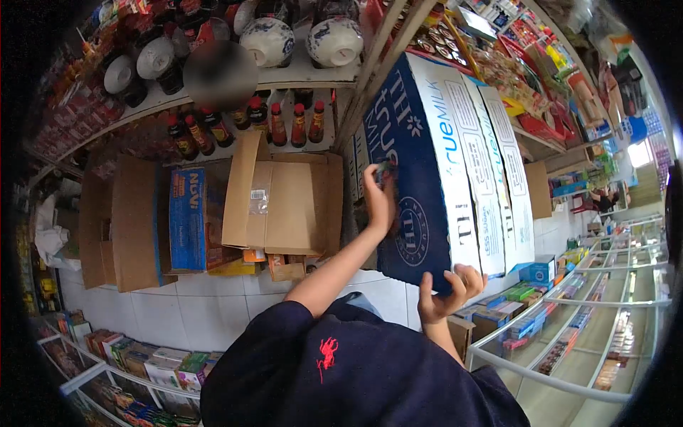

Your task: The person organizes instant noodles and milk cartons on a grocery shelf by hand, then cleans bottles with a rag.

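Note:
A big blue and white TH true MILK carton (420, 171) stands tilted beside a wooden shelf post. My left hand (380, 203) has its fingers hooked into the opening in the blue side, with the fingertips partly hidden. Lower down, my right hand (452, 292) holds the carton's near bottom corner, thumb against the blue face and fingers curled at the white side's edge. To the left of the carton is an open, empty cardboard box (292, 206).
Dark bottles with red caps (299, 124) and bowls (334, 43) line the shelves. A blue box (187, 219) and another open carton (135, 220) are at the left. Glass display cases (569, 341) flank the tiled floor (213, 306).

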`<state>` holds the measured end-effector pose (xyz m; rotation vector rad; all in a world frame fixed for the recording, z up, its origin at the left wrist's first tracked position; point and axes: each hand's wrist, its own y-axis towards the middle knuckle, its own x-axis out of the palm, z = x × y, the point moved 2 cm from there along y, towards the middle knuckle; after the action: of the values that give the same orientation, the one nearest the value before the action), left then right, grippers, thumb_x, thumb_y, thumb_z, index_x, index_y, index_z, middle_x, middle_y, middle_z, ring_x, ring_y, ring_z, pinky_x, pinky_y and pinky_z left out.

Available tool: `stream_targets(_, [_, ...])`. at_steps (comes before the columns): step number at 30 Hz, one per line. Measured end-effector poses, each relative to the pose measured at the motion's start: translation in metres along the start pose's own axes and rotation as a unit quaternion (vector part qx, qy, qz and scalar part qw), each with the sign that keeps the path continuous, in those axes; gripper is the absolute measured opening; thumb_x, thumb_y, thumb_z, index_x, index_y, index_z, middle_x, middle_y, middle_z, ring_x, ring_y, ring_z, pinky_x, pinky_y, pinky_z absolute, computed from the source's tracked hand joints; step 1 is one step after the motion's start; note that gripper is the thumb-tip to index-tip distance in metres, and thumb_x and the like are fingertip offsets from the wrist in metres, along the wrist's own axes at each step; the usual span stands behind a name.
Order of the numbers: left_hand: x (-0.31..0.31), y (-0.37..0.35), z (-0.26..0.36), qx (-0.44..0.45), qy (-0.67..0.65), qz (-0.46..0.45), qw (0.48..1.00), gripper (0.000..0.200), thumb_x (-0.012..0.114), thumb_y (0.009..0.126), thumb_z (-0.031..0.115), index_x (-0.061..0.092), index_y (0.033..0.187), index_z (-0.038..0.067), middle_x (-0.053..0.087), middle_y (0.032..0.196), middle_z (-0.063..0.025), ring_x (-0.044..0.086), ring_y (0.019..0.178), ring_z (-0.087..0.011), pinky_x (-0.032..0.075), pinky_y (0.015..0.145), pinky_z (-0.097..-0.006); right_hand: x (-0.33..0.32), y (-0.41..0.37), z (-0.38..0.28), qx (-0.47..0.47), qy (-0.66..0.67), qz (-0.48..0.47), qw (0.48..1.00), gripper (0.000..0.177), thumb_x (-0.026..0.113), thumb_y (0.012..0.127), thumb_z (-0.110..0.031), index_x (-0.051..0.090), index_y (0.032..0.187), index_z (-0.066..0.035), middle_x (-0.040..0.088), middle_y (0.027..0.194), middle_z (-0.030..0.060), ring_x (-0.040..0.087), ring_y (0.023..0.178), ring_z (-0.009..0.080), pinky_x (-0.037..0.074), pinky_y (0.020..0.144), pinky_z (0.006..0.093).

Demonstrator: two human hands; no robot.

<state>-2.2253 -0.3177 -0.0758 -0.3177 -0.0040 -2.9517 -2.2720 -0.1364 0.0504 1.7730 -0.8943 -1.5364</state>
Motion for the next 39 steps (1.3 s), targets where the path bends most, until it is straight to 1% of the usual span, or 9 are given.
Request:
stream_targets(6, [0.034,0.059,0.095,0.312,0.013,0.022,0.95,0.039,0.053,0.078,0.002,0.041,0.115,0.009,0.041,0.109,-0.0114,0.043,0.104,-0.0252,0.033,0.091,-0.0362,0.009,-0.002,0.006,0.004,-0.013,0.042,0.999,0.011,0.045,0.085,-0.021,0.052,0.09,-0.013,0.05,0.09,0.0038,0.046,0.089,0.0212,0.022,0.093,0.0432])
stream_targets(10, [0.041,0.126,0.039,0.215,0.029,0.084,0.973,0.026,0.052,0.079,0.002,0.054,0.104,0.005,0.048,0.1,-0.0148,0.047,0.097,-0.0273,0.036,0.085,-0.0346,0.009,-0.002,0.013,-0.057,0.008,0.048,0.997,0.017,0.041,0.088,-0.02,0.051,0.092,-0.007,0.051,0.09,0.0093,0.046,0.09,0.023,0.028,0.088,0.0412])
stream_targets(14, [0.013,0.097,-0.049,-0.035,-0.111,0.054,0.992,0.029,0.051,0.083,0.01,0.051,0.11,-0.001,0.046,0.106,-0.0141,0.052,0.094,-0.0256,0.039,0.085,-0.0324,0.011,-0.007,0.016,-0.046,-0.005,0.067,0.997,0.015,0.039,0.086,-0.022,0.051,0.093,-0.016,0.049,0.09,0.0034,0.043,0.093,0.0211,0.023,0.091,0.0425])
stream_targets(20, [0.033,0.093,0.035,0.158,-0.071,0.038,0.984,0.051,0.051,0.077,0.011,0.029,0.122,0.005,0.038,0.109,-0.0124,0.039,0.105,-0.0236,0.027,0.094,-0.035,0.013,-0.008,0.016,-0.047,-0.025,0.08,0.995,0.014,0.04,0.082,-0.019,0.049,0.093,-0.017,0.05,0.087,0.0038,0.046,0.088,0.0222,0.025,0.09,0.0422])
stream_targets(23, [0.053,0.122,0.096,0.335,-0.051,0.037,0.94,0.03,0.053,0.072,0.006,0.043,0.1,0.003,0.041,0.101,-0.0152,0.042,0.099,-0.0302,0.031,0.088,-0.0372,0.011,-0.009,0.019,-0.045,-0.027,0.076,0.996,0.015,0.041,0.081,-0.021,0.049,0.093,-0.018,0.05,0.088,0.0037,0.046,0.088,0.0217,0.025,0.09,0.0421])
stream_targets(26, [0.058,0.165,0.084,0.368,-0.014,0.033,0.929,0.028,0.051,0.075,0.008,0.043,0.102,0.001,0.044,0.097,-0.0139,0.044,0.094,-0.027,0.033,0.085,-0.0354,0.006,-0.015,0.026,-0.049,-0.035,0.071,0.996,0.015,0.043,0.08,-0.021,0.049,0.093,-0.018,0.051,0.089,0.0038,0.047,0.087,0.0216,0.028,0.089,0.0412])
stream_targets(32, [0.029,0.133,0.0,0.101,-0.024,0.026,0.994,0.032,0.052,0.079,0.017,0.044,0.106,0.001,0.045,0.1,-0.0105,0.043,0.097,-0.0218,0.033,0.085,-0.0351,0.003,-0.01,0.026,-0.111,-0.046,0.047,0.992,0.016,0.041,0.086,-0.021,0.05,0.09,-0.008,0.053,0.087,0.0123,0.051,0.087,0.0273,0.031,0.088,0.0463])
stream_targets(37, [0.049,0.125,0.091,0.434,-0.06,0.024,0.899,0.032,0.056,0.07,0.01,0.046,0.099,0.004,0.046,0.095,-0.0125,0.046,0.091,-0.0271,0.035,0.084,-0.0364,0.011,-0.008,0.018,-0.073,-0.008,0.092,0.993,0.022,0.038,0.087,-0.025,0.05,0.092,-0.007,0.052,0.088,0.0134,0.049,0.088,0.0273,0.03,0.088,0.046])
stream_targets(39, [0.057,0.147,0.1,0.426,-0.05,0.023,0.903,0.034,0.059,0.069,0.012,0.046,0.099,0.004,0.047,0.096,-0.0132,0.046,0.092,-0.0279,0.035,0.084,-0.0362,0.012,-0.009,0.021,-0.079,0.001,0.097,0.992,0.024,0.036,0.088,-0.026,0.05,0.092,-0.006,0.052,0.089,0.0131,0.049,0.088,0.0268,0.03,0.088,0.0457])
